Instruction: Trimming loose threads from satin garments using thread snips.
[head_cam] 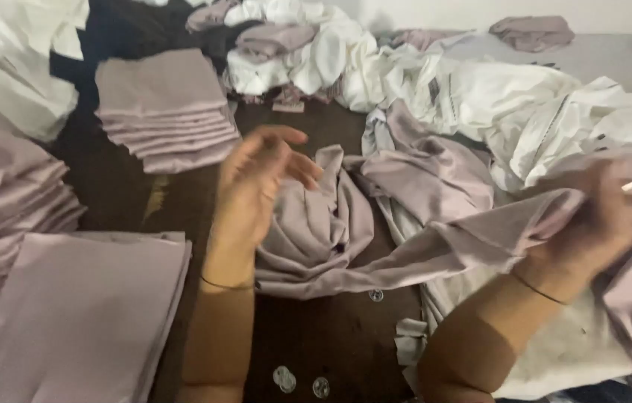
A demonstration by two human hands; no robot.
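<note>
Pale mauve cloth, satiny with a soft sheen, lying crumpled at centre of the dark table and stretching toward 3 o'clock. Bunched into deep folds and a twisted knot-like gather at the middle, then pulled into a long taut band running up to the right hand. Thin and limp, creased all over, edge hemmed along the lower side.

Right hand at 3 o'clock, blurred, fingers closed on the far end of the cloth, pinching it up off the table. Left hand just left of centre, raised above the bunched part, palm turned inward, fingers spread and loosely curled, gripping nothing; whether touching the cloth, cannot tell. Thin band on each wrist.

Neat stack of folded mauve pieces at 11 o'clock. Second flat folded pile at 8 o'clock, near the left forearm. Further layered stack at 9 o'clock. Heap of white fabric at 1 to 2 o'clock, tangled with more mauve pieces, some with dark trim lines. More white and mauve bundles at 12 o'clock. Small round clear buttons at 6 o'clock on the table, between the forearms, one more just beneath the cloth's lower edge.
</note>
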